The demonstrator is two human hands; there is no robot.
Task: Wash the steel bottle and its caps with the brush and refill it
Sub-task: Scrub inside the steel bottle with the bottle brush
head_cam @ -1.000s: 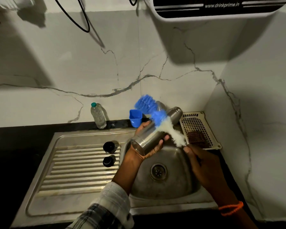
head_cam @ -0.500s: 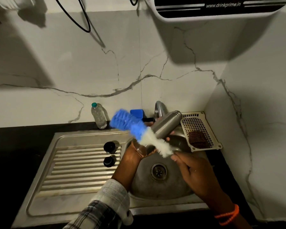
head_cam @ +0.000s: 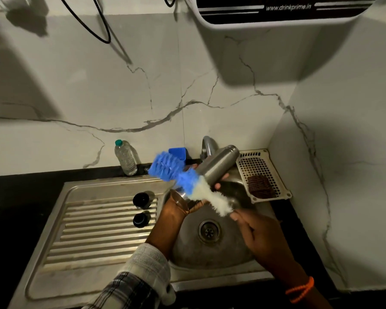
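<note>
Two hands meet over the sink bowl [head_cam: 210, 257] at lower centre of the frame. The left hand [head_cam: 178, 208] curls round the base end of the steel bottle [head_cam: 214, 168], its fingertips showing past the far side of the barrel; the bottle is a smooth brushed-metal cylinder, tilted, its ridged neck pointing to the upper right near the curved tap [head_cam: 207, 146]. The right hand [head_cam: 256, 230] holds the brush [head_cam: 187, 181] by its near end, but the handle is hidden inside the fist and the finger positions are hard to read. The brush lies across the bottle's lower half, white fluffy bristles nearest the hand and stiff blue bristles farther up-left; motion blur smears the whole head, so its exact contact with the metal cannot be told. A checked sleeve [head_cam: 138, 279] covers the left forearm, and an orange band [head_cam: 299, 291] circles the right wrist.

Left of the bowl, two small dark round caps [head_cam: 140, 209] stand apart on the ribbed steel draining board [head_cam: 94, 230]. Behind the brush a blue plastic cup [head_cam: 178, 152] is half covered. A clear plastic bottle [head_cam: 125, 158] with a green top stands against the veined marble wall. At right of the tap a cream perforated tray [head_cam: 265, 157] carries a dark coarse scrubber [head_cam: 260, 186]. The counter [head_cam: 20, 197] is black and nearly lost in shadow. A white appliance [head_cam: 276, 16] is cut off at the upper right edge.
</note>
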